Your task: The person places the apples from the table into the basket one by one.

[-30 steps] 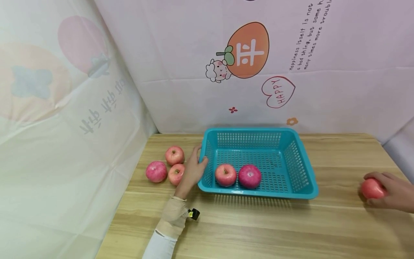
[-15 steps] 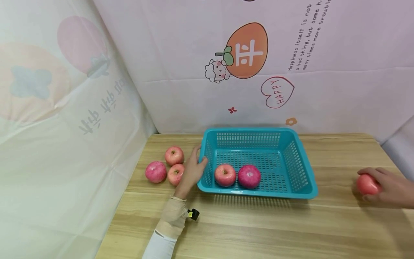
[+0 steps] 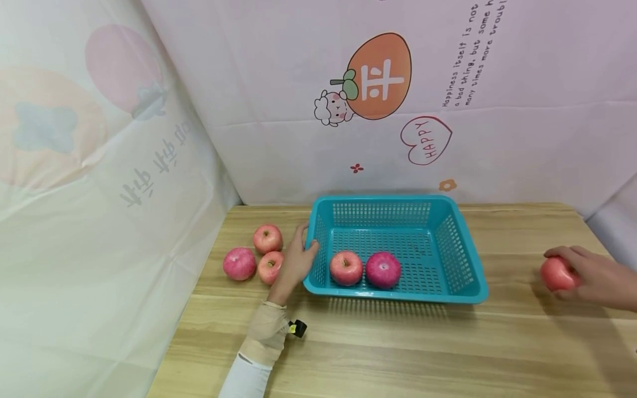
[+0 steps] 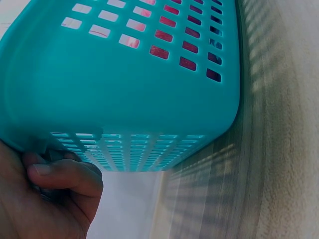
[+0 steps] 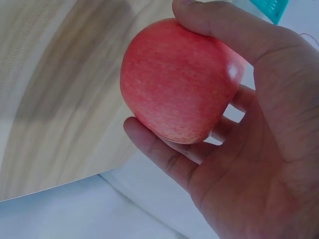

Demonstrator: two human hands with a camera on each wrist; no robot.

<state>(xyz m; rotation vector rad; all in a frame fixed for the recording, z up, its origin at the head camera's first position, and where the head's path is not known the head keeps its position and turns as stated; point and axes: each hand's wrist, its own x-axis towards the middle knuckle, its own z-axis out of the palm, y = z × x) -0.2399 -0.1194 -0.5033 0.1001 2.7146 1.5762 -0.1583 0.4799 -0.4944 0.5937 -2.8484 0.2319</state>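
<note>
My left hand [image 3: 296,262] grips the left rim of the blue-green basket [image 3: 395,298]; in the left wrist view its fingers [image 4: 70,177] curl at the rim beside the perforated wall [image 4: 149,99]. Inside the basket, at its front left, a light red apple [image 3: 346,268] and a dark pink apple [image 3: 383,270] sit side by side. At the far right my right hand [image 3: 599,276] holds a red apple [image 3: 556,274]. The right wrist view shows that apple [image 5: 179,79] between thumb and fingers of the hand [image 5: 249,134].
Three apples stand on the wooden table [image 3: 398,354] left of the basket: one at the back [image 3: 267,239], a pink one [image 3: 240,263] and one [image 3: 270,267] beside my left hand. A printed cloth [image 3: 278,155] hangs behind the table, another [image 3: 99,232] at the left.
My right hand and its apple have moved a little to the left and toward the back. The left hand and the basket have stayed in place.
</note>
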